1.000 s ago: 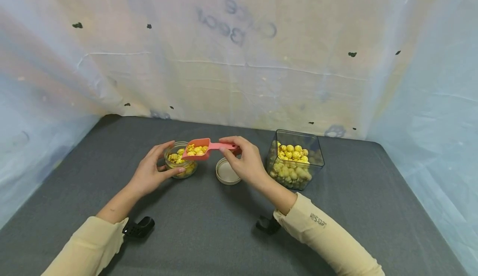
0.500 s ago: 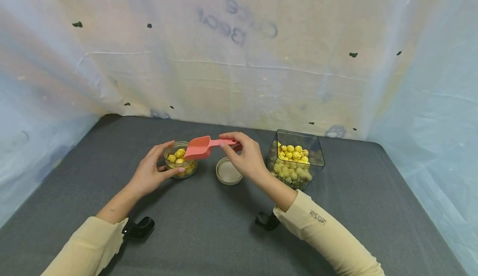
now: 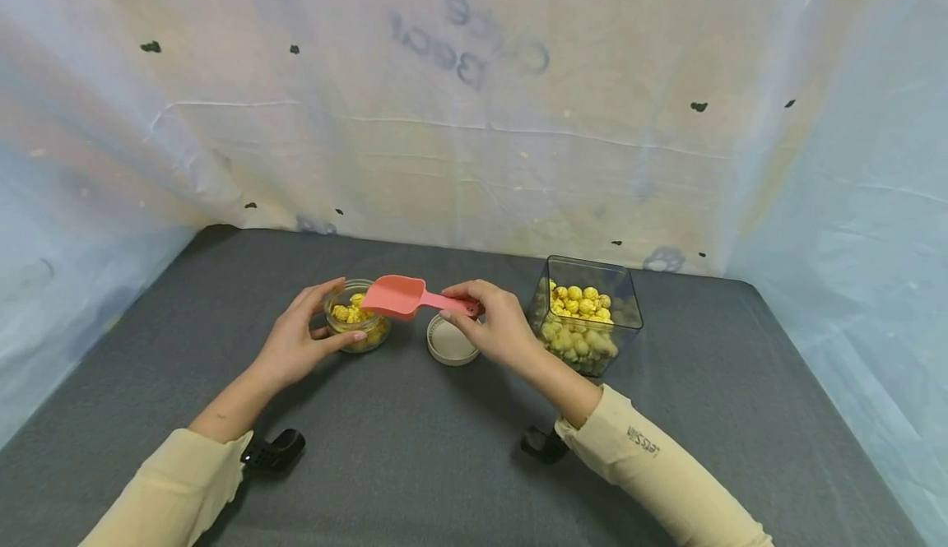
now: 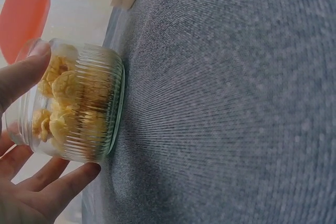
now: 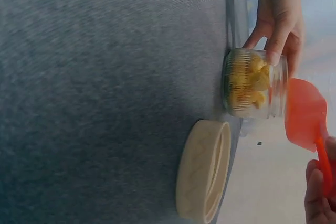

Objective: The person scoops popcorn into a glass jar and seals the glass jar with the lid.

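Note:
My left hand (image 3: pixel 296 345) holds a small ribbed glass jar (image 3: pixel 378 335) upright on the grey table, thumb on one side and fingers round the other. Yellow popcorn (image 4: pixel 65 87) lies in the jar in the left wrist view. My right hand (image 3: pixel 502 322) pinches the handle of a pink scoop (image 3: pixel 397 296) between thumb and fingers. The scoop's bowl shows no popcorn in it and hangs over the jar's right rim. Whether it touches the glass, I cannot tell. Near the jar a cream-coloured lid (image 5: pixel 191 174) rests on the table.
A clear square container (image 3: pixel 629 308) with more popcorn (image 3: pixel 585 305) stands to the right, beyond my right hand. Grey cloth covers the table (image 3: pixel 385 465). Translucent plastic sheeting (image 3: pixel 474 177) rises behind it and at both sides.
A second ago the scoop held popcorn; it tipped toward the jar and its bowl emptied. Since then the scoop has levelled and the right hand has shifted slightly rightward and closer. The left hand stays.

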Demonstrator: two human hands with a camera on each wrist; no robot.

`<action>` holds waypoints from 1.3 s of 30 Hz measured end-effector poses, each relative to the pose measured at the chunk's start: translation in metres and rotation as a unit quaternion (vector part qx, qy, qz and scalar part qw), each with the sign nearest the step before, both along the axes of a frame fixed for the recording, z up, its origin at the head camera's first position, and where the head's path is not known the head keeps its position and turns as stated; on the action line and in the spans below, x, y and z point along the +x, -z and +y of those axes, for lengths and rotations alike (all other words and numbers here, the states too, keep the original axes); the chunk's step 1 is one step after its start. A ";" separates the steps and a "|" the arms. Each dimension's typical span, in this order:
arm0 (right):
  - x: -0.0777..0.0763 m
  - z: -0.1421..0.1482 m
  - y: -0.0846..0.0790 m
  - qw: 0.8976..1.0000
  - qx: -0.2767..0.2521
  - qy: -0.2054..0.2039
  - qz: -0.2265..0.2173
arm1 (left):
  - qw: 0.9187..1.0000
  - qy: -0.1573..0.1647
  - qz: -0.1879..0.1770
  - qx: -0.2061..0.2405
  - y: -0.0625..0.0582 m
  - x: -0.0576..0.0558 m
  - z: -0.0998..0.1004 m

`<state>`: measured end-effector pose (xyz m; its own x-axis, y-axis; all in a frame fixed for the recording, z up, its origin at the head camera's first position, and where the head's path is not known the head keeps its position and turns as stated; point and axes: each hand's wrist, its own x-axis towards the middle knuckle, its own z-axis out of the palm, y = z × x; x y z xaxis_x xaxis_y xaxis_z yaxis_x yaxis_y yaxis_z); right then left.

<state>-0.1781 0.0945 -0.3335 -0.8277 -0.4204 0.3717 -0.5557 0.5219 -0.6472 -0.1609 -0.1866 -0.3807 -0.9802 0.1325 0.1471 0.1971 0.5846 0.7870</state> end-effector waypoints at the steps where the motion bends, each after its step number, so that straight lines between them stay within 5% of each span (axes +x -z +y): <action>1: 0.000 0.001 0.001 1.000 0.004 -0.005 -0.002 | 1.000 0.000 0.000 0.000 0.000 0.000 0.000; 15: 0.000 0.002 0.010 0.999 0.022 -0.035 -0.024 | 1.000 0.000 -0.001 0.002 -0.002 0.001 0.000; 31: 0.007 0.004 0.009 0.998 -0.042 0.024 -0.043 | 1.000 0.001 -0.002 0.003 0.000 0.003 0.003; 39: 0.012 0.012 0.002 0.997 -0.064 0.028 -0.033 | 0.998 -0.006 0.032 -0.057 0.002 0.003 0.009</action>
<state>-0.1662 0.1066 -0.3359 -0.8729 -0.3252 0.3638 -0.4822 0.4613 -0.7448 -0.1579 -0.1781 -0.3827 -0.9707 0.1406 0.1947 0.2380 0.6724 0.7009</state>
